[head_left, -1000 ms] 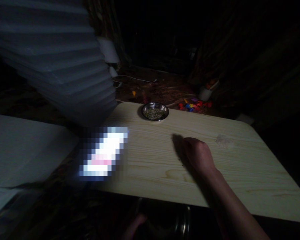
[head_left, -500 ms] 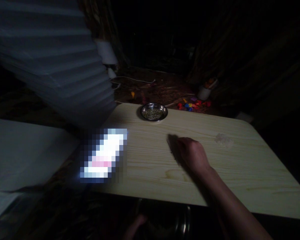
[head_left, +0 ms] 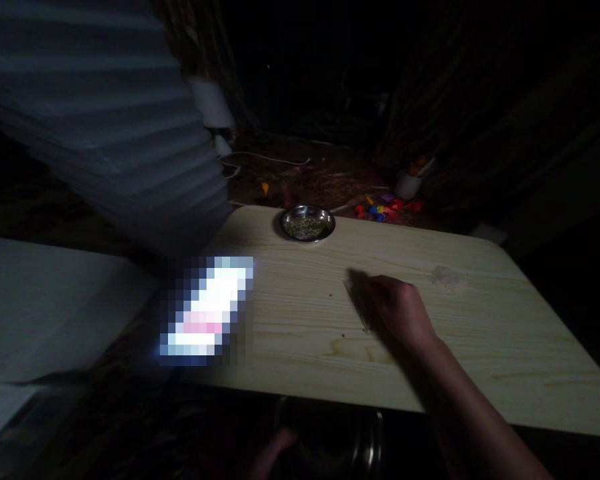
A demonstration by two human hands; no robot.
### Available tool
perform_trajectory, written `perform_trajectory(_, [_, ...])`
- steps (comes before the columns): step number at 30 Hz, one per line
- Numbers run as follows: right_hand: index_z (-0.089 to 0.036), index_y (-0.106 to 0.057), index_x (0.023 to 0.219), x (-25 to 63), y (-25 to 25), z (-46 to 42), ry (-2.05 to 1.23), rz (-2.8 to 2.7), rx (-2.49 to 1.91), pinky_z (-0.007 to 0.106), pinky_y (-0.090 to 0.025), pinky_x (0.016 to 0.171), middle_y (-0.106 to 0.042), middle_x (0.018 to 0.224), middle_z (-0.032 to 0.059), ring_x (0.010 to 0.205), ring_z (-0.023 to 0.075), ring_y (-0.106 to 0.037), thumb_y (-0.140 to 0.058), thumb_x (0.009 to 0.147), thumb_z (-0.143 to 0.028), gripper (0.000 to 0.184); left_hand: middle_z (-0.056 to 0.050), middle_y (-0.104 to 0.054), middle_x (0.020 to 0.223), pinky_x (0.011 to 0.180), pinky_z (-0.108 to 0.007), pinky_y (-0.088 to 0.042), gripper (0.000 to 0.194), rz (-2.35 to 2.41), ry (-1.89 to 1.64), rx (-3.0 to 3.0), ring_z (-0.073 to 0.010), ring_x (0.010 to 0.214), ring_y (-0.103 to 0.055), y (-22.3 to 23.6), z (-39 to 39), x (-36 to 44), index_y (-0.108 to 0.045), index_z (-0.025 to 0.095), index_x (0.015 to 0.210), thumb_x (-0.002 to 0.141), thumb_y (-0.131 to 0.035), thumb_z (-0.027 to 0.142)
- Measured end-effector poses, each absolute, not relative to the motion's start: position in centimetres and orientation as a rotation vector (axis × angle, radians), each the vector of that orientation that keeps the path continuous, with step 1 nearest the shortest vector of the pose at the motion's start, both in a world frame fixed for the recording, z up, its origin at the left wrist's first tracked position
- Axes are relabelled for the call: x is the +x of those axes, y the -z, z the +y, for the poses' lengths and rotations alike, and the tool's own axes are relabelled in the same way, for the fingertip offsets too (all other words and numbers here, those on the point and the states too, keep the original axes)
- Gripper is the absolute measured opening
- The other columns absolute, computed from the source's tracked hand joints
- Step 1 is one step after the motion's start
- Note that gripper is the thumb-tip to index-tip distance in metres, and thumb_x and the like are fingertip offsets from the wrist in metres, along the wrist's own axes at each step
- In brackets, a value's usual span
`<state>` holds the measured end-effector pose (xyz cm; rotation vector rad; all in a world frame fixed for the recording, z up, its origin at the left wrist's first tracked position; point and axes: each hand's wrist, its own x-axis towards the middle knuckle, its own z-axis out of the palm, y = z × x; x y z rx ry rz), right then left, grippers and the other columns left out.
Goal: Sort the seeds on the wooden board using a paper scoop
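Observation:
My right hand lies on the pale wooden table, fingers stretched together toward the left and partly lost in shadow, nothing visibly in them. A few dark specks dot the wood just left of it. A small round metal dish of greenish seeds stands at the table's far edge. Below the near edge my left hand shows dimly beside a dark metal container; its fingers are too dark to read.
A bright blurred rectangular object lies at the table's left end. A pale pleated shape looms upper left over a white flat surface. Beyond the table, the floor has colourful small pieces, a cup and a white cable. A pale smudge marks the wood.
My right hand slid left across the table, then came back to the right. The dish and my left hand have stayed put.

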<state>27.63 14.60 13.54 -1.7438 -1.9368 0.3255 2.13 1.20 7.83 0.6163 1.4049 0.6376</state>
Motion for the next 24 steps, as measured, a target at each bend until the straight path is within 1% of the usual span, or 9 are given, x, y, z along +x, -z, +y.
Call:
perform_trajectory(3, [-0.022,-0.070,0.100,27.3,-13.4,14.5,-0.318,-1.933,-1.763,0.027,-0.046,0.074,-0.073,0.096,0.0087,0.087,0.0221,-0.068,-0.048,0.088,-0.024,0.026,-0.004,-0.066,0.102,0.078,-0.036,-0.053,0.024,1.413,-0.647,0.619,-0.0170,0.086,-0.065,-7.8,1.1,2.1,-0.062,0.016,0.101,0.088,-0.055,0.036])
perform_trajectory(7, [-0.022,-0.070,0.101,26.8,-13.6,14.6,-0.261,-1.954,-1.805,0.028,-0.046,0.073,-0.073,0.098,0.0089,0.087,0.0226,-0.068,-0.048,0.088,-0.024,0.026,-0.004,-0.065,0.105,0.078,-0.035,-0.053,0.022,1.436,-0.675,0.622,-0.0169,0.089,-0.064,-7.8,1.1,2.0,-0.062,0.019,0.102,0.088,-0.056,0.035])
perform_trajectory(12, [-0.023,-0.070,0.097,26.6,-13.8,14.3,-0.207,-1.998,-1.812,0.027,-0.045,0.069,-0.074,0.094,0.0081,0.083,0.0219,-0.068,-0.047,0.088,-0.023,0.025,-0.004,-0.066,0.102,0.075,-0.036,-0.054,0.025,1.440,-0.696,0.625,-0.0166,0.085,-0.064,-7.8,1.2,2.2,-0.061,0.016,0.103,0.088,-0.055,0.035])
perform_trajectory(15, [-0.023,-0.070,0.094,26.4,-13.8,14.3,-0.202,-2.016,-1.803,0.027,-0.044,0.067,-0.074,0.092,0.0072,0.080,0.0213,-0.068,-0.046,0.088,-0.023,0.025,-0.004,-0.066,0.100,0.075,-0.035,-0.053,0.024,1.440,-0.707,0.626,-0.0164,0.084,-0.065,-7.8,1.3,2.3,-0.062,0.016,0.101,0.088,-0.055,0.036])
perform_trajectory(18, [-0.023,-0.070,0.097,26.1,-13.8,14.5,-0.196,-2.029,-1.788,0.028,-0.045,0.068,-0.074,0.094,0.0076,0.081,0.0215,-0.068,-0.045,0.088,-0.022,0.026,-0.004,-0.066,0.102,0.077,-0.035,-0.053,0.023,1.441,-0.708,0.628,-0.0162,0.086,-0.064,-7.8,1.3,2.2,-0.062,0.018,0.101,0.089,-0.055,0.036])
perform_trajectory(24, [-0.025,-0.070,0.094,25.3,-13.9,15.3,-0.123,-2.064,-1.813,0.027,-0.044,0.065,-0.074,0.091,0.0070,0.079,0.0216,-0.068,-0.046,0.088,-0.023,0.025,-0.004,-0.065,0.102,0.075,-0.036,-0.054,0.025,1.447,-0.739,0.639,-0.0169,0.085,-0.064,-7.7,1.4,2.3,-0.061,0.016,0.103,0.088,-0.055,0.035])
